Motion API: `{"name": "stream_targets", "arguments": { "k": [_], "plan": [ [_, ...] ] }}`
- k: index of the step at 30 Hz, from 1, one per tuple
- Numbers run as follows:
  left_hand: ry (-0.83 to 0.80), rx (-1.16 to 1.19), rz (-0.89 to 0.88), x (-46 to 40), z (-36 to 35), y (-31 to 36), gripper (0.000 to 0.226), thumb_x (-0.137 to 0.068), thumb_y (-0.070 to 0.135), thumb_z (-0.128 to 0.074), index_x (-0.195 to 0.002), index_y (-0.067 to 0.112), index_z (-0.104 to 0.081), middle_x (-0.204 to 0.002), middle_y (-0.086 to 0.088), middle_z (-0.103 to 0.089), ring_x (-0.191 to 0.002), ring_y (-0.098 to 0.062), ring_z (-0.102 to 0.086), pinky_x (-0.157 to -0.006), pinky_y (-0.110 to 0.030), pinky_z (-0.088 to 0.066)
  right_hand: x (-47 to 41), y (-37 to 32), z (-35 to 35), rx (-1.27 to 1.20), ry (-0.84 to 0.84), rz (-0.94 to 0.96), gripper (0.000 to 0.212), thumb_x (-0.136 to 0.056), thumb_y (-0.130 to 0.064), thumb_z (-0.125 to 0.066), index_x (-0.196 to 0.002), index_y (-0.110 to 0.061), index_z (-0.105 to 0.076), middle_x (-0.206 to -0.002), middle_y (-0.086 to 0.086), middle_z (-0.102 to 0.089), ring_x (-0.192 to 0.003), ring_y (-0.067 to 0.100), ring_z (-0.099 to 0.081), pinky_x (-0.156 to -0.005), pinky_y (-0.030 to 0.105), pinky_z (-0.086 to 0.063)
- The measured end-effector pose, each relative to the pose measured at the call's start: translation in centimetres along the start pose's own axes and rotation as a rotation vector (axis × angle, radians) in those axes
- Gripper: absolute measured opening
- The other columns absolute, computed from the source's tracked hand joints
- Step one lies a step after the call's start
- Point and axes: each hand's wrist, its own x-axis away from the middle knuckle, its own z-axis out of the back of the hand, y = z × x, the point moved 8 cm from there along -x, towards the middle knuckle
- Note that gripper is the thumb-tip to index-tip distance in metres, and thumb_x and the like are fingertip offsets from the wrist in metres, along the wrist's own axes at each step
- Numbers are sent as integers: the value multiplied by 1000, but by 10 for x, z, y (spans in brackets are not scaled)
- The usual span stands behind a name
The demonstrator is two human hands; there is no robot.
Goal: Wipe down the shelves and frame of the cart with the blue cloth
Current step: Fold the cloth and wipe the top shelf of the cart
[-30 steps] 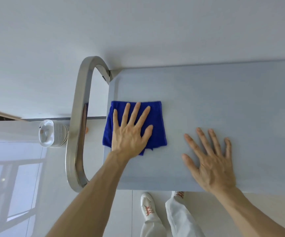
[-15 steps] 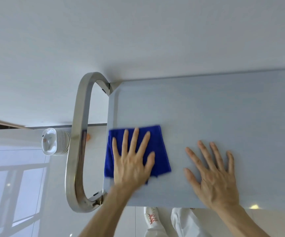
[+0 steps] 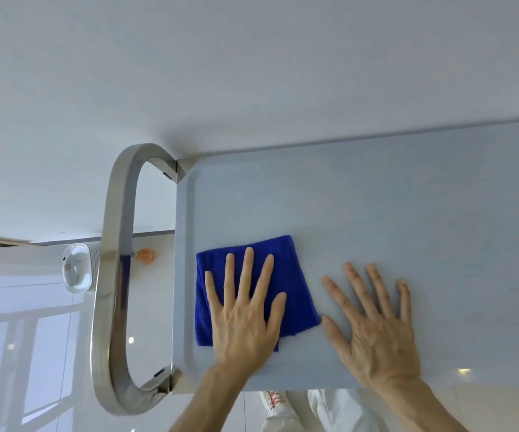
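The cart's top shelf (image 3: 392, 213) is a pale grey flat tray with a raised rim. A curved steel handle (image 3: 113, 275) loops off its left end. The folded blue cloth (image 3: 295, 275) lies flat on the shelf near the left front corner. My left hand (image 3: 245, 310) presses flat on the cloth, fingers spread. Just to the right of the cloth, my right hand (image 3: 373, 325) rests flat on the bare shelf, fingers apart, holding nothing.
A white wall (image 3: 252, 73) stands right behind the cart. Left of the handle, a white round device (image 3: 77, 269) and a small orange object (image 3: 145, 255) sit on the glossy floor. My white trousers and shoe (image 3: 273, 400) show below the shelf's front edge.
My left hand has slid the cloth toward the front edge of the shelf. The view has shifted, so the handle's lower bend now shows. My right hand stayed flat in place.
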Motion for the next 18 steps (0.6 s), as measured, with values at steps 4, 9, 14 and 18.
{"name": "stream_targets", "arguments": {
  "k": [4, 9, 14, 18],
  "plan": [
    [13, -13, 12, -51, 10, -3, 62, -97, 62, -24, -154, 40, -19, -164, 5, -19, -152, -23, -9, -121, -58, -2, 0, 2, -1, -10, 3, -3, 63, -96, -69, -26, -155, -44, -27, -166, -4, -23, -154, 28, -20, -120, 64, -12],
    [39, 60, 40, -171, 35, -23, 62, -95, 63, -26, -154, 43, -18, -165, 9, -13, -152, -20, -3, -121, -54, 3, 1, 1, -1, -24, 45, 3, 63, -96, -67, -30, -154, -45, -27, -166, -6, -22, -154, 27, -20, -120, 64, -12],
    [113, 42, 177, -192, 32, -1, 63, -98, 56, -25, -156, 33, -16, -164, 1, -15, -152, -28, -2, -119, -61, 2, 0, 1, -1, -26, 42, 5, 64, -96, -67, -31, -155, -44, -27, -167, -5, -20, -153, 28, -20, -119, 66, -15],
    [101, 29, -7, -187, 22, 70, 62, -98, 55, -26, -156, 32, -19, -165, 2, -13, -152, -32, -4, -117, -64, 1, 1, 1, -1, -26, 33, 2, 63, -96, -67, -30, -155, -43, -28, -166, -5, -22, -153, 28, -22, -118, 67, -16]
  ]
}}
